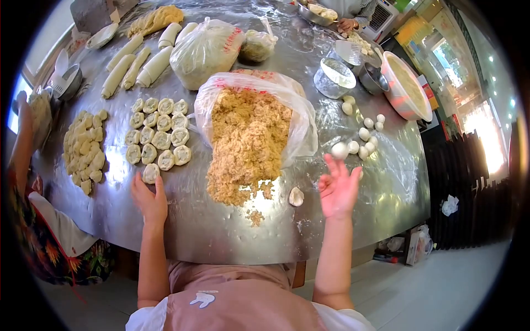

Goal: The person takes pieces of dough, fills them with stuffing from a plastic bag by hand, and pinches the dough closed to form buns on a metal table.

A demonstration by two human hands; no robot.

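At the lower end of the rows of round filled buns [161,140], my left hand [149,201] has its thumb and fingers on either side of one filled bun [150,173], which rests on the metal table. My right hand [338,192] is palm up with fingers apart, its fingertips just below a white dough ball [339,150]. More dough balls [364,134] lie beyond it. Between my hands, crumbly tan filling [248,135] spills from a clear plastic bag [302,118]. A small dough piece [296,196] sits alone left of my right hand.
Cut dough lumps [84,144] and dough rolls [118,74] lie at left. A tied bag [204,52] stands behind the filling. Metal bowls [334,78] and a large tub [406,85] are at right. Another person's arm [22,138] is at left; another person's hand [348,25] is at the far side.
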